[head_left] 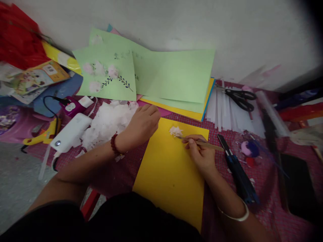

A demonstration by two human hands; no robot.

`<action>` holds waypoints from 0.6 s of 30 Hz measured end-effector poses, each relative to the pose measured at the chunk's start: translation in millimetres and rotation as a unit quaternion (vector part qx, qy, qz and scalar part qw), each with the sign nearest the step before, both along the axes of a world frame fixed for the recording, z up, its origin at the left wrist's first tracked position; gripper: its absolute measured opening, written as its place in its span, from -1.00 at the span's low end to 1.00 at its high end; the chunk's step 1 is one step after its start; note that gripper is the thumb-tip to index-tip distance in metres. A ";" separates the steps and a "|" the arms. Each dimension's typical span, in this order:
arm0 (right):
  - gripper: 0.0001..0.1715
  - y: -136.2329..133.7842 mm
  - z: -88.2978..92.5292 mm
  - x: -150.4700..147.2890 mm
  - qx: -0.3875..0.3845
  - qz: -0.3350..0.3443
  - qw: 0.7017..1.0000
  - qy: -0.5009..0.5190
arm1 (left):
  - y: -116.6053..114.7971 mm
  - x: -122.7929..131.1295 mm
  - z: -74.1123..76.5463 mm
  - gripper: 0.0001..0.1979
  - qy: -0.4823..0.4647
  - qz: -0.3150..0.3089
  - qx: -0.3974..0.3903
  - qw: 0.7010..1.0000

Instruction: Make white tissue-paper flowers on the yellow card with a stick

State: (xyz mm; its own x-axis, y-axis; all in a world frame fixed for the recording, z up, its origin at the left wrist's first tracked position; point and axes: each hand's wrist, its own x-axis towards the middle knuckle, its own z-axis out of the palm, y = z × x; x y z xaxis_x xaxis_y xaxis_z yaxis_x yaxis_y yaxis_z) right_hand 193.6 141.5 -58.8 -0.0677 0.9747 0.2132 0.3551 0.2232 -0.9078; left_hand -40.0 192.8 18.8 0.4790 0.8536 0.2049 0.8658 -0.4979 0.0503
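My right hand (202, 153) grips a slim wooden-looking stick (212, 145) between thumb and fingers. The stick's thin tip touches or nearly touches a small white paper flower (175, 131) near the top of a yellow sheet (171, 168). My left hand (144, 123) hovers at the sheet's upper left edge, beside a heap of white paper bits (107, 121). Its fingers are curled downward, and the back of the hand hides whatever they may hold.
Green cards (174, 74), one bearing pale flowers, lean against the wall. At left are a white power bank (72, 131) and a yellow glue gun (44, 136). Black scissors (241, 97), white strips (217, 111), a blue utility knife (238, 171) and a dark phone (299, 185) lie right.
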 end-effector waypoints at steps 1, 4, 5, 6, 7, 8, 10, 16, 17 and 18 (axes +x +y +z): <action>-0.82 0.1 -1.0 0.5 0.004 0.005 1.000 -0.012 | 1.4 2.2 -1.1 -0.89 -0.033 0.002 -0.030 0.999; -0.84 0.8 -2.1 2.1 0.015 -0.012 0.999 -0.029 | 5.6 9.1 -5.2 -0.92 -0.162 -0.002 -0.166 0.973; -0.83 1.3 -1.8 2.3 0.014 -0.022 0.999 -0.027 | 7.1 11.2 -7.1 -0.92 -0.205 -0.006 -0.213 0.955; -0.82 1.8 -1.3 2.3 0.012 -0.031 0.999 -0.025 | 8.6 13.0 -9.3 -0.93 -0.243 -0.014 -0.259 0.935; -0.81 2.5 -0.7 2.3 0.008 -0.038 0.999 -0.023 | 10.1 14.3 -11.8 -0.94 -0.277 -0.024 -0.306 0.911; -0.80 3.3 0.0 2.1 0.006 -0.045 0.999 -0.023 | 11.6 15.0 -14.4 -0.96 -0.305 -0.034 -0.353 0.884; -0.78 4.7 1.3 1.8 0.000 -0.057 0.998 -0.021 | 14.6 14.7 -19.6 -0.91 -0.345 -0.050 -0.437 0.829; -0.77 8.6 5.2 1.9 -0.028 -0.084 0.996 0.032 | 16.6 12.7 -21.0 -0.90 -0.356 -0.042 -0.493 0.792; -0.78 9.3 5.4 2.3 -0.038 -0.093 0.993 0.061 | 15.2 14.5 -19.4 -0.93 -0.345 -0.045 -0.488 0.801; -0.78 10.1 5.4 2.7 -0.048 -0.106 0.989 0.095 | 13.5 17.1 -18.1 -0.94 -0.334 -0.050 -0.474 0.813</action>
State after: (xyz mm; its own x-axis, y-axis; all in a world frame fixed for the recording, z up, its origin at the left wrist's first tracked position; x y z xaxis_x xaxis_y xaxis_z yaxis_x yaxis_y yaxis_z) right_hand 196.3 151.6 -53.5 0.1731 0.9790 0.1074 0.2066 0.0705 -0.9759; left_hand -23.0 206.2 0.7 0.6084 0.7429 -0.2791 0.4440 -0.0272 0.8956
